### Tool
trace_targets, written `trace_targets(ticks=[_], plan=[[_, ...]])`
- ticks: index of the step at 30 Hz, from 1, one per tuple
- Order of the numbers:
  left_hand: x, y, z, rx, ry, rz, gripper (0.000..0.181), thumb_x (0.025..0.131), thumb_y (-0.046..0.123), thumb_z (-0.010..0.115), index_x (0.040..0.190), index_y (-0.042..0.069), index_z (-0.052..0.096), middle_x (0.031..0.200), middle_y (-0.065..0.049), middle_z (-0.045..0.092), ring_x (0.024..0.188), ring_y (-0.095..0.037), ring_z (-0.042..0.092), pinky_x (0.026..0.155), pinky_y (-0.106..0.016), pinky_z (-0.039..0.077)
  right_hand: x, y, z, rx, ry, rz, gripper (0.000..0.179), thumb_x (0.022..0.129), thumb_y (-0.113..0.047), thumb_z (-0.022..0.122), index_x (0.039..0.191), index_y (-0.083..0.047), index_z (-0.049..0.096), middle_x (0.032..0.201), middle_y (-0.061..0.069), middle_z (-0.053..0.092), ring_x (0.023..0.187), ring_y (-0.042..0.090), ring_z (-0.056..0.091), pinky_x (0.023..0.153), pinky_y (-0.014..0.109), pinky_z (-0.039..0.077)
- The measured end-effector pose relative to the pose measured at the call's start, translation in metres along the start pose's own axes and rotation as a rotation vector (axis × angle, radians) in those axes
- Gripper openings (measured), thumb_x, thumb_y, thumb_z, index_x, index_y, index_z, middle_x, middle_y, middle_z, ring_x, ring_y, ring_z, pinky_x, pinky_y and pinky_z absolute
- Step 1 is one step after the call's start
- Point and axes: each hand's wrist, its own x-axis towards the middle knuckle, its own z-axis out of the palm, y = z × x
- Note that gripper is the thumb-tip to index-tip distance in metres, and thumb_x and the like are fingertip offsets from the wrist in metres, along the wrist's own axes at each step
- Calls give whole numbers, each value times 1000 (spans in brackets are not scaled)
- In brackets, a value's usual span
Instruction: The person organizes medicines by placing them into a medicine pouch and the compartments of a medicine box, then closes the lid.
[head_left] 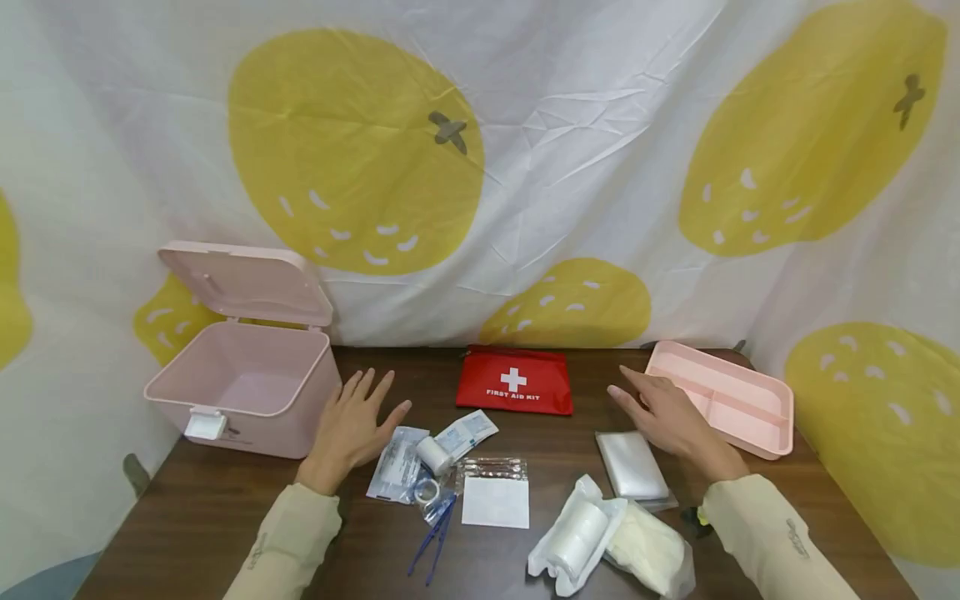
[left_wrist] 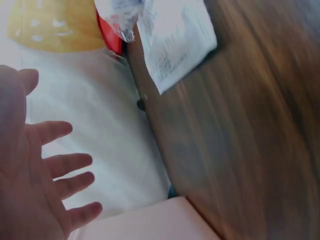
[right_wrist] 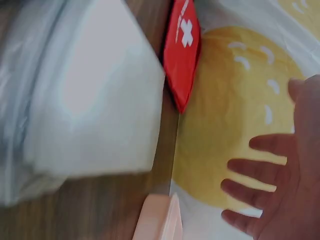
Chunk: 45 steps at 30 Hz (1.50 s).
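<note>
My left hand hovers with fingers spread and holds nothing, beside the pink box whose lid stands raised. Right of that hand lie a printed packet, a blue-and-white packet, a small white roll, a tape roll and blue tweezers. My right hand, also extended and holding nothing, is above the table between a clear-wrapped white packet and the pink divided tray. In the right wrist view its fingers are apart from everything.
A red first aid pouch lies at the back middle. Nearer the front are a clear packet with a white card, a wrapped bandage roll and a cream bundle in plastic. A lemon-print curtain hangs behind the brown table.
</note>
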Motion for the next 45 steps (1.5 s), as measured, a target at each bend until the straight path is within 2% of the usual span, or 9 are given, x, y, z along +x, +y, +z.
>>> trace_targets(ticks=[5,10,14,20,28,33,37,42,45], plan=[[1,2,4,-47,18,16,67,98,54,49,148,11,46,146,-25,47,139,-42,38,113,-60,29,13,-3,5,29,-15,41,64,102,-46,48,143,4,46,138,28,54,126,49,49,104,61,38],[3,6,8,-108,12,26,65,97,51,54,146,8,48,142,-26,51,133,-42,47,108,-58,37,23,-4,11,78,-35,57,59,99,-36,58,137,8,50,133,30,57,121,48,54,101,60,42],[8,10,11,-167,-60,4,66,98,49,54,148,7,44,143,-25,50,132,-42,47,105,-58,41,32,-7,16,99,-66,85,56,97,-34,60,132,9,54,127,29,60,117,46,58,99,58,44],[21,19,19,-341,-214,-13,64,99,39,57,148,0,42,148,-22,46,139,-39,40,113,-55,33,47,-11,25,120,-133,131,56,97,-36,58,130,9,56,122,29,63,115,46,59,97,57,46],[37,29,29,-477,-291,-21,58,98,35,59,144,0,48,141,-19,55,132,-36,51,109,-52,40,58,-14,40,141,-211,210,58,97,-37,56,130,11,55,127,31,60,121,48,54,101,56,44],[46,39,35,-606,-356,-86,62,98,37,59,145,-2,46,132,-18,62,122,-33,59,103,-49,47,58,-19,48,263,-248,304,59,97,-34,58,133,12,51,111,27,67,93,37,68,84,46,56],[50,47,40,-652,-404,-161,65,98,38,58,147,-3,41,132,-19,62,122,-33,59,105,-49,45,59,-26,53,378,-265,369,60,97,-29,59,136,15,45,92,23,67,74,28,68,67,37,59],[52,53,45,-710,-427,-204,67,98,37,59,147,-5,39,133,-20,61,126,-34,56,108,-49,42,61,-33,61,393,-241,395,57,96,-25,58,135,15,47,112,27,64,68,26,66,62,31,55],[53,55,47,-728,-414,-217,66,98,35,59,146,-7,40,132,-22,61,123,-33,58,106,-48,44,61,-36,65,409,-230,425,54,95,-23,59,133,14,50,124,28,59,72,26,64,61,31,53]])
